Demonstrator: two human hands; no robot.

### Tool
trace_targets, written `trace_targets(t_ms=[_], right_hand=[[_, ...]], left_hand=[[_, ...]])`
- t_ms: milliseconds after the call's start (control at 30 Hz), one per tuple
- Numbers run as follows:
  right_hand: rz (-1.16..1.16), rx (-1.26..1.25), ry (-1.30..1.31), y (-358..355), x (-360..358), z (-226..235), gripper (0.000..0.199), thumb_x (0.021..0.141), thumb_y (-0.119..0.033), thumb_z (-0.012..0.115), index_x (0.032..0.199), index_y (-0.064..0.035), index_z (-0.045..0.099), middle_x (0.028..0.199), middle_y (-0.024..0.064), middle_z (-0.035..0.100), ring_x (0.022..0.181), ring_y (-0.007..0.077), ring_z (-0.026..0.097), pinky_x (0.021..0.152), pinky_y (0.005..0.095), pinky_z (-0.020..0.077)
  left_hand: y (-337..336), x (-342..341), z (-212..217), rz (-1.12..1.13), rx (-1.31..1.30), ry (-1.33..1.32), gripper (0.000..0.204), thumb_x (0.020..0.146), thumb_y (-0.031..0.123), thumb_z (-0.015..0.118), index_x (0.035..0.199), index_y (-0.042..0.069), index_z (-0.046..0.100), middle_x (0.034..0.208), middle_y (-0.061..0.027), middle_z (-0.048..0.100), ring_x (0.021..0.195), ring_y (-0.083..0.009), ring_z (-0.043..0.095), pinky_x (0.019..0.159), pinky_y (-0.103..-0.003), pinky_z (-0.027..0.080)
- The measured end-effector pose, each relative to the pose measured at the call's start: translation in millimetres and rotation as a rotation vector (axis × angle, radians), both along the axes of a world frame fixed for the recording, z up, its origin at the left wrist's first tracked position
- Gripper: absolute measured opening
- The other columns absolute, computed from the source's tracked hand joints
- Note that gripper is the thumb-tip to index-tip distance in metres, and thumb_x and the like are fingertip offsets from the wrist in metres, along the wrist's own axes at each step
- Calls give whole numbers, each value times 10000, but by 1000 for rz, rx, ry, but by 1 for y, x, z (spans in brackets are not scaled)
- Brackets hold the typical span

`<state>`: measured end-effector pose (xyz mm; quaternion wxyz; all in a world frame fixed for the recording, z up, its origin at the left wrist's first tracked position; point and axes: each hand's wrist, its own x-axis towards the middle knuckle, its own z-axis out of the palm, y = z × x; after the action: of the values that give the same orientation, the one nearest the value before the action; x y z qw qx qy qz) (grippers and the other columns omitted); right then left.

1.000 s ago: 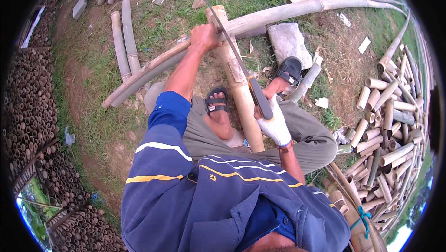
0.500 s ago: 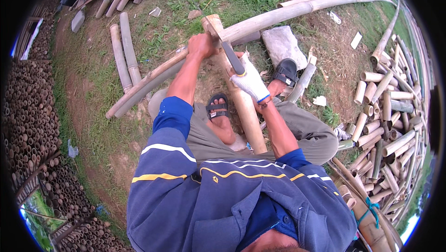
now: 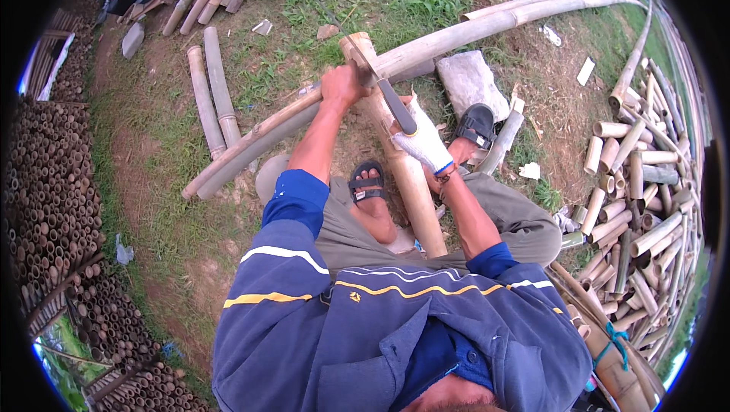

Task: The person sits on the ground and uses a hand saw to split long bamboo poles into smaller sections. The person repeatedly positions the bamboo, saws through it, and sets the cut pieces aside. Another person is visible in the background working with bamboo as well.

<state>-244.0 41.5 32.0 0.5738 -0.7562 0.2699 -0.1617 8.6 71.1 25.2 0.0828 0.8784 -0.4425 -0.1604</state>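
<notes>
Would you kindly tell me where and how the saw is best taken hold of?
Probably by its dark handle, coming from the person's right and near side, where the gloved right hand grips it. The handle is a long bar slanting back toward the person, which suits a wrapped grip; the thin blade points away, close beside the bare left hand, so better left untouched.

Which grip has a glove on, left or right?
The right grip, the one on the saw: it wears a white glove, while the left grip, on the bamboo pole, is bare.
</notes>
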Motion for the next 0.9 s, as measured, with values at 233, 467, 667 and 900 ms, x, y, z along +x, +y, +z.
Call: trace_targets(t_ms=[233,467,667,900], right_hand=[[-86,104,-29,2,-1,-3,609,880,-105,767,1437,-63,523,1109,117,691,1012,210,679,919,359,548],[-96,39,-81,3,-1,-6,597,886,-57,745,1441,-57,526,1103,85,669,988,167,659,924,328,546],[-191,-139,-128,11,2,-13,583,907,-99,769,1442,-35,544,1204,135,649,1045,229,677,964,363,552],[-200,-165,-88,36,15,20,637,881,-77,772,1477,-77,548,1085,136,672,974,266,702,904,358,567]], left_hand=[[32,4,-10,-12,-305,-22,597,755,369,954,1214,45,752,1346,-176,713,1274,-396,680,1053,-496,557],[67,-31,1,-226,-108,41,462,761,413,935,1026,60,800,1040,-194,811,1031,-383,775,947,-506,605],[35,-27,-8,-64,-425,-259,692,711,334,976,1275,42,702,1128,-168,803,1061,-416,772,931,-520,614],[10,7,-44,13,-113,-63,644,706,298,985,1216,39,688,1117,-196,803,1067,-421,775,883,-528,621]])
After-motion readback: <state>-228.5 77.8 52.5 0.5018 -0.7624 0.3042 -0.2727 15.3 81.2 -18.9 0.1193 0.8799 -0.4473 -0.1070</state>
